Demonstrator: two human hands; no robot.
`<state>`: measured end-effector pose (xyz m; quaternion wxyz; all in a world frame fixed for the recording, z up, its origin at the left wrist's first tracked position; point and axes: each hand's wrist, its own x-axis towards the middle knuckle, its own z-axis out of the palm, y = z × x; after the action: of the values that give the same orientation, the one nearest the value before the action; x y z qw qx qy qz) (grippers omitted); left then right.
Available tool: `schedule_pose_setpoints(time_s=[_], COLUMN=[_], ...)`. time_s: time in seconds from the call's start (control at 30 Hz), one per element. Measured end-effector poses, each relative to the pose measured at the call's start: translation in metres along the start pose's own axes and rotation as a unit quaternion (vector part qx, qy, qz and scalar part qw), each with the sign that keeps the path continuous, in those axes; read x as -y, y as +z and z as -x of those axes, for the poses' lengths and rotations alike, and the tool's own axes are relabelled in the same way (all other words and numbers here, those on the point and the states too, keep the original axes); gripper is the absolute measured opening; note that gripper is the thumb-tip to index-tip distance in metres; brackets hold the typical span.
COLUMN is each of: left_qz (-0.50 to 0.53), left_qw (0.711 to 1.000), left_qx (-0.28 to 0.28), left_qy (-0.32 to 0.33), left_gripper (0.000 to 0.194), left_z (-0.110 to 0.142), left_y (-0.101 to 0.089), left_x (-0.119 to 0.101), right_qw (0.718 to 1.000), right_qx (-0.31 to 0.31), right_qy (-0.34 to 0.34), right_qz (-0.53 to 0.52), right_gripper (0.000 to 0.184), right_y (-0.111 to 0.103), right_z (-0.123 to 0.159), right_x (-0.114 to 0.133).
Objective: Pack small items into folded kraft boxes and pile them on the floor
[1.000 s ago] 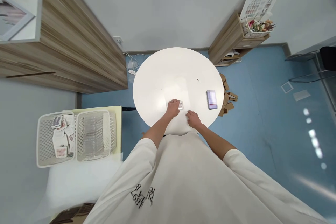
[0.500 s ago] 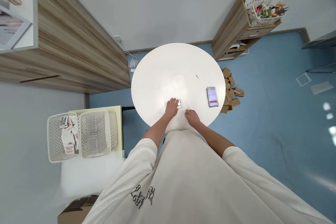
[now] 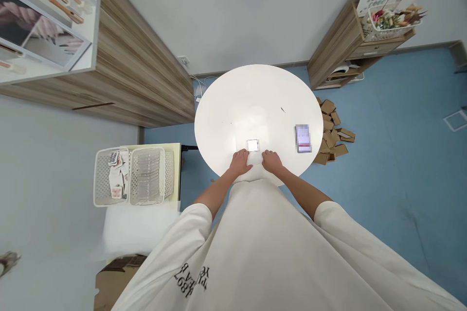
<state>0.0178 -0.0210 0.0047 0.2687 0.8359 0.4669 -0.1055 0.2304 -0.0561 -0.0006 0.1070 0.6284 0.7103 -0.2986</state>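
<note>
A small square clear case (image 3: 253,145) with a pale middle lies flat near the front of the white oval table (image 3: 233,87). It seems to rest on a thin whitish translucent sheet (image 3: 257,158), whose outline is faint against the tabletop. My left hand (image 3: 241,162) is just below the case on the left, its bent fingers at the sheet's near part and the thumb toward the middle. To the right, my right hand (image 3: 271,160) has its fingers curled at the sheet's other side. Neither hand touches the case.
A phone (image 3: 303,138), blurred out, lies at the table's right. Small cardboard boxes (image 3: 330,131) are heaped on the floor beyond. White baskets (image 3: 147,176) stand on a side table at left, above a pile of white wrapping (image 3: 138,231). Wooden cabinets (image 3: 146,58) flank the table.
My left hand has come off the case and moved nearer my body. The case now shows whole. My right hand has shifted slightly, and the camera view has turned a little.
</note>
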Motion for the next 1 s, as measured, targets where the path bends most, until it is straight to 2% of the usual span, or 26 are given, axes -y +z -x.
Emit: schedule_pose_setpoints(time_s=[0.1,0.23,0.37,0.43,0.6,0.7,0.77,0.8,0.9,0.93,1.0], left_qz=[-0.019,-0.012,0.004,0.009,0.028,0.006,-0.028,-0.043,-0.07,-0.076,-0.088], left_qw=[1.0,0.999,0.999,0.998,0.996,0.995,0.992,0.993,0.991,0.988,0.987], left_qx=[0.019,0.009,0.003,0.0,0.008,-0.06,-0.106,-0.107,-0.052,-0.041,-0.051], left_qy=[0.003,-0.028,-0.048,-0.058,-0.083,-0.082,-0.056,-0.024,0.105,0.129,0.128], left_gripper=[0.064,0.036,0.023,0.023,0.028,0.035,0.046,0.05,0.049,0.049,0.052], left_z=[0.0,-0.008,-0.019,-0.024,-0.035,-0.033,-0.028,-0.025,-0.018,-0.018,-0.021], left_y=[0.002,-0.002,-0.01,-0.014,-0.029,-0.039,-0.042,-0.042,-0.032,-0.027,-0.016], left_x=[-0.001,0.001,0.005,0.006,0.008,0.004,0.0,-0.003,-0.011,-0.013,-0.013], right_qw=[1.0,0.997,0.995,0.996,0.997,0.998,0.998,0.998,0.998,0.997,0.997], right_qx=[-0.007,-0.017,-0.001,0.007,0.001,-0.012,-0.015,-0.017,-0.024,-0.024,-0.021], right_qy=[0.005,-0.014,-0.028,-0.026,-0.011,0.023,0.04,0.046,0.06,0.065,0.077], right_qz=[-0.027,-0.079,-0.094,-0.085,-0.071,-0.057,-0.045,-0.039,-0.023,-0.019,-0.016], right_gripper=[0.026,0.026,0.058,0.064,0.032,0.033,0.032,0.031,0.028,0.027,0.027], right_y=[-0.013,-0.027,-0.032,-0.033,-0.037,-0.04,-0.04,-0.04,-0.04,-0.04,-0.041], right_z=[-0.003,-0.002,0.001,0.0,-0.015,-0.029,-0.038,-0.041,-0.05,-0.052,-0.055], right_x=[-0.008,-0.02,-0.025,-0.026,-0.028,-0.028,-0.027,-0.027,-0.024,-0.023,-0.02])
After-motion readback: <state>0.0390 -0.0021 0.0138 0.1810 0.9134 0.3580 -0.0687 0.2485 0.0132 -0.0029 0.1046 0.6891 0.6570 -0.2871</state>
